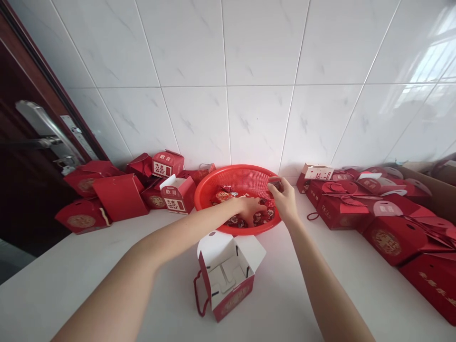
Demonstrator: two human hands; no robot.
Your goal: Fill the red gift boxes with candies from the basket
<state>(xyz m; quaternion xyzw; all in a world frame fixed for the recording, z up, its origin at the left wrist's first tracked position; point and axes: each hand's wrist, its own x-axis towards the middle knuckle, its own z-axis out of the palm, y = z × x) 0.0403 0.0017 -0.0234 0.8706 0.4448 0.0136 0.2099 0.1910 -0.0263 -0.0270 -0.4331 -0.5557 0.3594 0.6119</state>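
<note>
A red plastic colander (237,231) holds several wrapped candies (223,195), mostly red and dark. Inside it, my left hand (252,209) reaches down with its fingers curled round candies; the fingertips are partly hidden among the wrappers. At the colander's right rim my right hand (284,195) is closed, pinching a small dark-red wrapped candy (274,181). Nearest me stands a red gift box (233,300) with white inner sides, its top flaps spread apart and its inside bare. A red cord handle (200,297) hangs from its left side.
Several folded red gift boxes (121,197) stand at the left by the wall. More red boxes (386,237) are packed along the right, near a cardboard carton (436,183). All stand on a white tabletop (167,285) against a tiled wall (261,118). A door handle (53,130) is far left.
</note>
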